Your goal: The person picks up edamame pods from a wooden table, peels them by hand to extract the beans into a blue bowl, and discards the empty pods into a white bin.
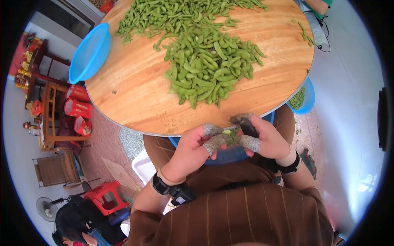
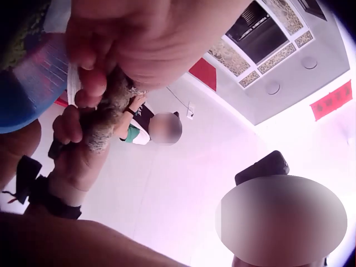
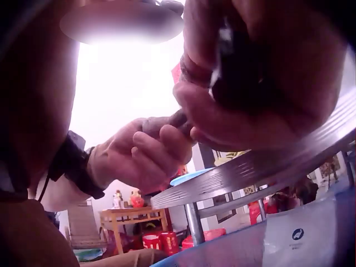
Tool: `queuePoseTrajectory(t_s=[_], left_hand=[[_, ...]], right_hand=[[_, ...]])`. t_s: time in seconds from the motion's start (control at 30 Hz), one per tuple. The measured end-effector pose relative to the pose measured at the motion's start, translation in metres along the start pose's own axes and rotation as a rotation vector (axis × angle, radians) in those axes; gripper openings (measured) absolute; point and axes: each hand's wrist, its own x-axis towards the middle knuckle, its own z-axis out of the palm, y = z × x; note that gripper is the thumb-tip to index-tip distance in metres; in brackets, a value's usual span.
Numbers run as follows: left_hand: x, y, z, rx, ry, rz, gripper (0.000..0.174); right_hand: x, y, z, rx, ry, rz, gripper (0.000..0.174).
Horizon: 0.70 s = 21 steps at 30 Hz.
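My left hand (image 1: pixel 188 151) pinches a green soybean pod (image 1: pixel 232 138) between thumb and forefinger, over the blue basin (image 1: pixel 227 157) at the lap. A pale green bean (image 1: pixel 226 132) shows at the fingertips. Grey wrapping covers several fingertips on both hands. Facing it, my right hand (image 1: pixel 269 137) curls round a black object (image 1: pixel 248 127), and its wrapped fingertips meet the pod. In the right wrist view this black object (image 3: pixel 239 72) has a shiny metal edge; its kind cannot be told. Past the table's near edge lies a heap of soybean pods (image 1: pixel 209 65).
The round wooden table (image 1: pixel 131 86) carries more pods (image 1: pixel 172 16) at the back. A blue bowl (image 1: pixel 91 53) leans at its left rim. Another blue basin (image 1: pixel 305 98) with green contents stands right. A red stool (image 1: pixel 106 197) and a seated person (image 1: pixel 84 221) are lower left.
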Motion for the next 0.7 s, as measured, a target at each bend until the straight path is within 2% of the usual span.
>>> queuePoseTrajectory(t_s=[0.07, 0.1, 0.23, 0.43, 0.57, 0.63, 0.7], left_hand=[[0.0, 0.002, 0.001, -0.022, 0.044, -0.037, 0.017], [0.0, 0.002, 0.002, -0.059, 0.091, -0.08, 0.018], [0.006, -0.002, 0.008, -0.078, 0.093, -0.06, 0.02], [0.007, -0.001, 0.01, -0.004, 0.083, 0.007, 0.018], [0.007, 0.003, 0.011, 0.019, 0.0, -0.06, 0.016], [0.007, 0.003, 0.009, 0.029, -0.031, -0.082, 0.015], [0.006, 0.003, 0.004, -0.089, -0.138, -0.248, 0.019]], right_hand=[[-0.004, 0.003, 0.002, 0.168, -0.091, 0.052, 0.021], [-0.007, 0.002, 0.005, 0.177, -0.091, 0.002, 0.02], [-0.01, -0.006, 0.008, 0.015, -0.07, -0.041, 0.022], [-0.009, -0.004, 0.013, 0.034, 0.017, -0.05, 0.02], [-0.002, 0.006, 0.011, 0.062, 0.098, 0.015, 0.013], [-0.002, 0.002, 0.006, 0.031, 0.074, -0.021, 0.013], [-0.003, 0.002, 0.003, 0.0, 0.047, -0.054, 0.014]])
